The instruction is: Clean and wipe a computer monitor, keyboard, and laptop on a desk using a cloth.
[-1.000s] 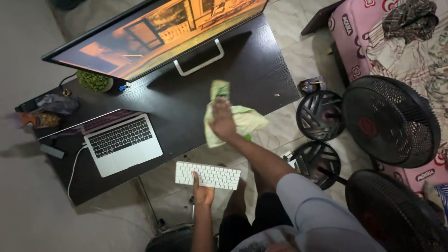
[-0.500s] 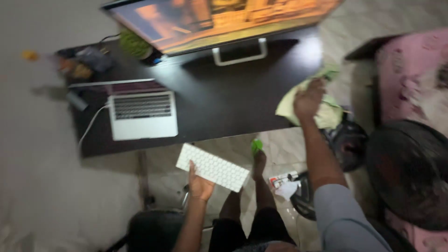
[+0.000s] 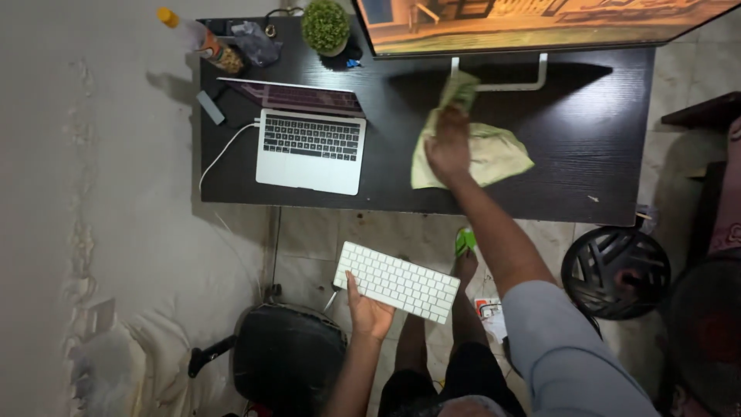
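Yellow-green cloth [image 3: 494, 154], crumpled and partly spread, lies on the black wood-grain desk [image 3: 602, 131] just in front of the monitor stand [image 3: 502, 81]; one corner of the cloth rises toward the stand's base. Right hand [image 3: 448, 145], palm down with fingers curled, presses on the cloth's left part, the arm in a grey sleeve [image 3: 563, 355] reaching across the desk's front edge. Left hand [image 3: 369, 313], held below desk level, grips a slim white keyboard [image 3: 397, 282] from underneath, thumb lying over the near edge of the keys; the keyboard hangs tilted in the air above the tiled floor [image 3: 324, 239], well apart from the desk. Wide monitor [image 3: 540, 19], showing an orange-toned picture, stands at the rear of the desk. Silver laptop [image 3: 312, 143], lid open, sits on the desk's left half, with a white cable [image 3: 220, 154] running from its left side over the edge. Small round green plant [image 3: 326, 25] in a pot stands behind the laptop, near a crumpled dark bag [image 3: 255, 40] and a bottle with an orange cap [image 3: 197, 35] at the far left corner. Black fan grille [image 3: 615, 272] lies on the floor to the right. Dark chair seat [image 3: 289, 359] stands at lower left beside the pale wall [image 3: 93, 193].
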